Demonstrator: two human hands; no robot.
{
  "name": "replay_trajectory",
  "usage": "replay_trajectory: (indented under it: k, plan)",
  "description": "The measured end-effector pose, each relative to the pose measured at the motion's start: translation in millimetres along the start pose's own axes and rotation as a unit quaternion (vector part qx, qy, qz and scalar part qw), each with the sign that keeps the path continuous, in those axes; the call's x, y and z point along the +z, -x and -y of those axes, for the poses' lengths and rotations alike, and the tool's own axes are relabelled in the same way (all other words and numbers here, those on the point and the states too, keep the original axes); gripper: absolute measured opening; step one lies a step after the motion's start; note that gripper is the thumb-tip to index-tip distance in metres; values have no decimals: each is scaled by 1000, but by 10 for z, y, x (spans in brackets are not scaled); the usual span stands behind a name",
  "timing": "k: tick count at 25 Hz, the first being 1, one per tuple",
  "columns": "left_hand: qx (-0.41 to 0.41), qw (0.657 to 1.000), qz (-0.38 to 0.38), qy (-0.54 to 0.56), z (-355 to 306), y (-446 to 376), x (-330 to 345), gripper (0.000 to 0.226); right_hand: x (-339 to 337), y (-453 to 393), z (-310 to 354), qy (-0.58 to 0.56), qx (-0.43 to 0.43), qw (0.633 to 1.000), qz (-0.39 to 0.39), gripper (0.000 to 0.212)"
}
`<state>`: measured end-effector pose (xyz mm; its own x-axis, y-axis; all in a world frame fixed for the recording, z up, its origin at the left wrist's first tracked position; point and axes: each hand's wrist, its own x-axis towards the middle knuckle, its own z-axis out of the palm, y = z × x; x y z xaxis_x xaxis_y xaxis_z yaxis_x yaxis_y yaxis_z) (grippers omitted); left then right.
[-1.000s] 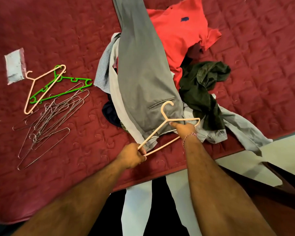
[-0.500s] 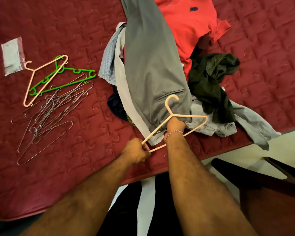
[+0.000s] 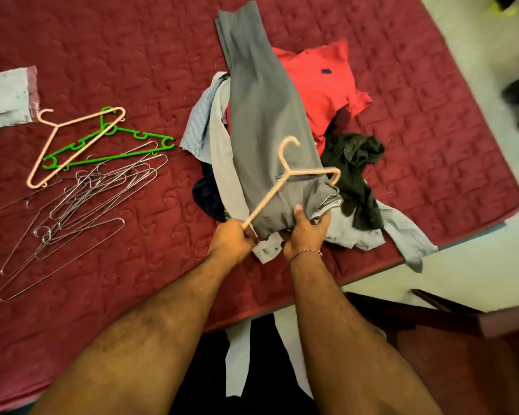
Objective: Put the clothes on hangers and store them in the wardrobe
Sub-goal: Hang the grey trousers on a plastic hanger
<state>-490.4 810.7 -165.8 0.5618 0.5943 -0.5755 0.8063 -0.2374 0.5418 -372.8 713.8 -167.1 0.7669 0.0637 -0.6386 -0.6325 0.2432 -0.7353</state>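
So the bed is covered in a deep red quilted spread with a puzzle-like stitch pattern, and pale floor shows past its right edge. In the middle sits a heap of clothes: smooth grey trousers laid lengthwise on top, a red shirt with a small dark logo beside them, a crumpled dark green garment, plus pale grey-blue fabric spilling toward the bed's edge. Off to the left there's a tangle of thin wire hangers, a green plastic hanger and a second peach hanger crossing it, and a small clear bag. The left hand has its fingers curled tight round one end of a slim peach plastic hanger. The right hand grips the trousers' near end, thumb on top.
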Motion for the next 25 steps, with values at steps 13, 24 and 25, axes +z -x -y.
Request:
replay_trajectory:
  k: [13, 24, 25]
  plan:
    - [198, 954, -210, -85, -1234, -210, -2111, 20, -121, 1038, 1495, -30, -31, 983, 180, 53]
    - [232, 918, -321, -17, -1739, 318, -3780, 15, -332, 1112, 1836, 72, -37, 969, 234, 34]
    - [250, 917, -312, -9, -1753, 389, -3848, 15, -328, 1066, 1781, 175, -38, 960, 217, 26]
